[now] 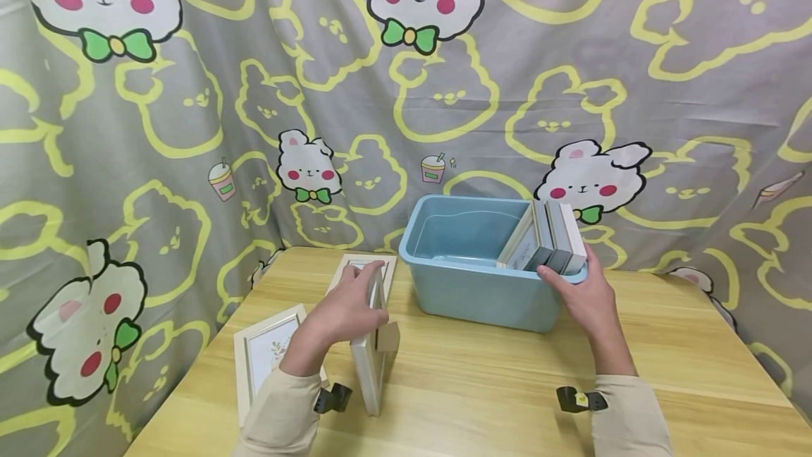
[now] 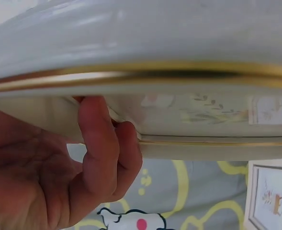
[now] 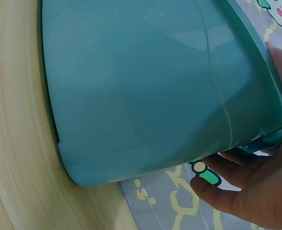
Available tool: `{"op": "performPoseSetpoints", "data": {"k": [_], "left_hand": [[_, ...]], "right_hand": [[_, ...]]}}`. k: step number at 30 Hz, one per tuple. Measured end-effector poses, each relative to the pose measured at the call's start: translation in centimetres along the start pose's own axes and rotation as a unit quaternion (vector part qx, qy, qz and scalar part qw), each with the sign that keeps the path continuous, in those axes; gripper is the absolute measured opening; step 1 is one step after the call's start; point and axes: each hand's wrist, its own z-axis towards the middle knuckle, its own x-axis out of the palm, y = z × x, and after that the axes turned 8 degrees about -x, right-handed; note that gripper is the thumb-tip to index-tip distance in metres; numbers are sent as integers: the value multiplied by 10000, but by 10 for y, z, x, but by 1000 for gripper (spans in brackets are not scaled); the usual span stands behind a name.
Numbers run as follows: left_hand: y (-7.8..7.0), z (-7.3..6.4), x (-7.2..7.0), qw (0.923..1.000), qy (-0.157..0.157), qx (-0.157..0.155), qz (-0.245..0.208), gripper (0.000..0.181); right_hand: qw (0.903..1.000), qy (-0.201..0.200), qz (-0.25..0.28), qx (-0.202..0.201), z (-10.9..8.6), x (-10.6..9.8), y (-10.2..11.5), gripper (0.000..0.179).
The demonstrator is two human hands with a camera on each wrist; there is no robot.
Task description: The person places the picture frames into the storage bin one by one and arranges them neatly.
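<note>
My left hand [image 1: 345, 309] grips a cream picture frame [image 1: 366, 379] by its upper edge, the frame standing on edge over the table. A small brown flap [image 1: 388, 337] sticks out from its right side. In the left wrist view, bent fingers [image 2: 98, 143] hook over the frame's edge, which has a thin gold line [image 2: 212, 143]. To the right, my right hand [image 1: 590, 295] holds the right corner of a blue plastic bin [image 1: 482, 295], thumb at the front rim. Several picture frames [image 1: 552, 238] lean side by side at the bin's right end.
A cream picture frame with a floral print [image 1: 256, 348] lies on the wooden table [image 1: 469, 393] at left. Another pale frame [image 1: 340, 268] lies behind my left hand, partly covered. A grey curtain with cartoon rabbits [image 1: 355, 104] hangs behind the table and along its sides.
</note>
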Motion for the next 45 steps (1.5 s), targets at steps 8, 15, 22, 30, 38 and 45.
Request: {"op": "performPoseSetpoints", "data": {"k": [8, 15, 22, 30, 38, 45], "left_hand": [[-3, 0, -1, 9995, -129, 127, 253, 84], [-4, 1, -2, 9993, -218, 161, 266, 83], [-1, 3, -4, 9995, -163, 221, 121, 83], [-12, 4, -20, 9989, -31, 473, 42, 81], [-29, 7, -45, 9987, -16, 496, 112, 76], [-51, 6, -66, 9981, -53, 597, 119, 74]], "right_hand": [[10000, -9, -7, 50, 1, -2, -1, 107], [10000, -14, 13, 63, 2, -3, 1, 106], [10000, -35, 39, 21, 0, -3, 2, 107], [10000, -47, 46, 15, 0, -3, 2, 107], [9999, -52, 82, -30, 3, 3, 3, 108], [10000, -37, 43, 72, 2, 2, 3, 108]]}}
